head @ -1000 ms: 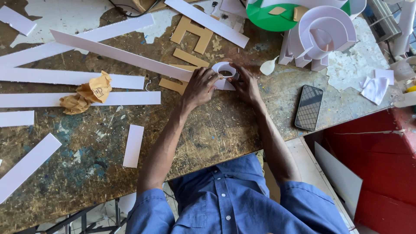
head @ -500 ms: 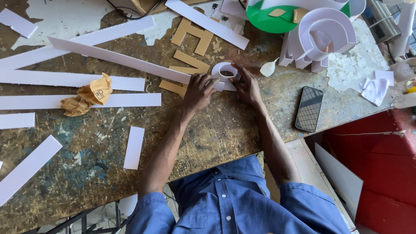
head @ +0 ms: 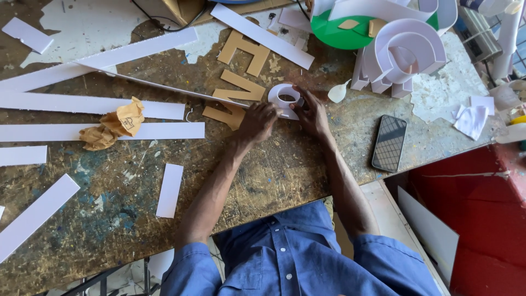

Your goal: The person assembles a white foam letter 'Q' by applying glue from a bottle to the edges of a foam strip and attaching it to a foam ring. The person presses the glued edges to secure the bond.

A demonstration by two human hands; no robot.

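White curved letter piece lay flat on the desk, near the middle of the far half, just beside tan cardboard shapes. Seen from the head camera only.

Left hand rested at the piece's near left edge, fingers curled together and touching its rim; could not tell whether clamped on it or merely pressing. Right hand covered the piece's right side, fingers spread a little and laid on its edge, thumb toward the centre hole.

Long thin white strip ran from the far left across to the piece, ending under the left hand. Several wider white strips lay side by side to the left, with a crumpled brown paper ball on top of them. Short white strip lay alone, nearer the desk's front edge. Dark phone lay face up to the right, well apart from both hands. Stack of white curved pieces stood beyond the right hand, beside a green round tub. Blue shirt filled the bottom edge.
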